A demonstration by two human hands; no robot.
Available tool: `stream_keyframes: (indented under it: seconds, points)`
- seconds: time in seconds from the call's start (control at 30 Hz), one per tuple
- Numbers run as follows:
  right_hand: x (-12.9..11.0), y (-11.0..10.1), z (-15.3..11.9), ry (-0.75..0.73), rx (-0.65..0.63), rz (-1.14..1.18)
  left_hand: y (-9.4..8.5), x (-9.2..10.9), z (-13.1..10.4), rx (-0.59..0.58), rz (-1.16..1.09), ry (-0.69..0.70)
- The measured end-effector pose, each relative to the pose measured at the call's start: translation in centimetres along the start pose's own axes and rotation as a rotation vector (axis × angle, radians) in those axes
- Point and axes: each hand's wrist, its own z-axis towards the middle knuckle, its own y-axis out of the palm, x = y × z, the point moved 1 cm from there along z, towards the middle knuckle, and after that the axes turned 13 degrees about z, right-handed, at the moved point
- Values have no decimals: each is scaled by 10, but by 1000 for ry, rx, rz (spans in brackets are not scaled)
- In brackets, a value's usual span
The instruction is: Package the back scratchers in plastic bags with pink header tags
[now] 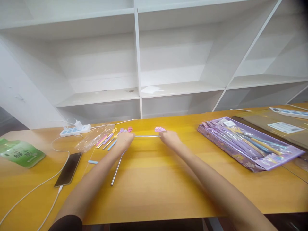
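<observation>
While the left hand [125,140] and right hand [170,140] close in fists around opposite ends of the rod [147,136], bare metal between them and a pink piece [159,129] just beyond the right, keeping both wrists in line should spare it any bending.

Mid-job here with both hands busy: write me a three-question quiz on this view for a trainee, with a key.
1. Multiple choice: what spans the gap between the left hand and the right hand?
A) a white cable
B) a thin metal rod
C) a wooden ruler

2. True or false: the green pouch lies to the left of the phone.

3. Fill in the missing word: the flat box under the plastic-wrapped sticks is mainly ____ in colour.

Key: 1 B; 2 true; 3 purple.
</observation>
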Motion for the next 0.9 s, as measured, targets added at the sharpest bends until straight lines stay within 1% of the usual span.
stream_keyframes:
  seconds: [0.1, 0.17, 0.2, 0.23, 0.3, 0.4, 0.47, 0.57, 0.77, 0.9]
  points:
    - [80, -17, -30, 51, 12, -31, 22, -58, -19, -9, 28, -76]
    - [132, -22, -55, 82, 28, -49, 36, -89, -34, -33, 34, -117]
    - [153, -22, -66, 74, 36, -49, 42, -98, -40, -29, 40, -111]
    - [171, -20, -76, 46, 87, -49, 47, -104, -44, -17, 53, -84]
    - [193, -13, -90, 4, 126, -43, 54, -107, -46, 2, 78, -33]
    - [205, -3, -98, -55, 165, -34, 55, -102, -42, 11, 98, -16]
    - [205, -1, -98, -88, 198, -28, 54, -101, -38, 21, 103, -19]
    - [203, -2, -96, -91, 216, -23, 53, -105, -38, 31, 115, -11]
    - [192, -8, -93, 21, 92, -30, 63, -111, -43, 24, 95, -13]
    - [183, -11, -91, 30, 74, -10, 63, -112, -46, 6, 73, -20]
